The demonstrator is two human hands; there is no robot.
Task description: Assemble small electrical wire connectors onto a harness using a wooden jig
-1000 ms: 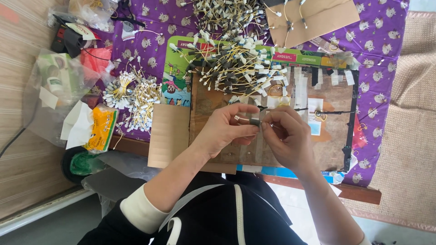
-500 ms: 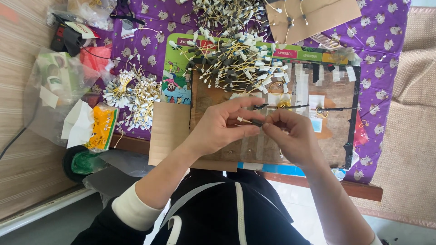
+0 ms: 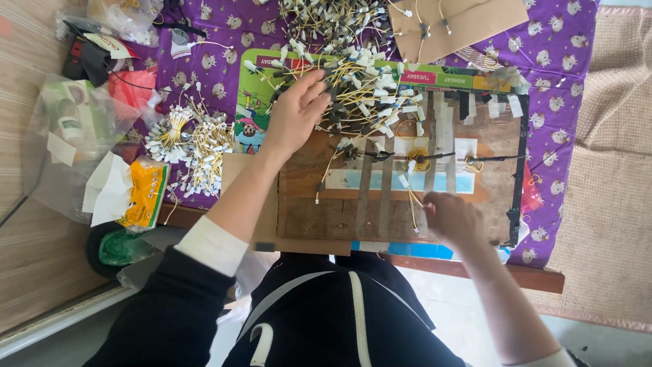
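Note:
My left hand (image 3: 297, 112) reaches forward, fingers spread, onto the edge of a loose pile of yellow wires with black and white ends (image 3: 363, 81). My right hand (image 3: 451, 219) rests on the brown wooden board (image 3: 339, 211) near its front edge, fingers curled on the lower end of a yellow wire piece (image 3: 411, 197) that runs up the board. Black pegs and a coiled yellow wire (image 3: 422, 159) sit in a row across the board's middle, between strips of tape.
Tied bundles of finished wires (image 3: 190, 143) lie left of the board on the purple patterned cloth (image 3: 577, 61). Plastic bags (image 3: 68, 136), a yellow packet (image 3: 141, 191) and a cardboard sheet (image 3: 462, 20) surround the work area. A woven mat (image 3: 611, 170) lies at right.
My hands were together over the board holding a wire piece. Now the left hand has gone forward to the wire pile, and the right hand has dropped to the board's front right.

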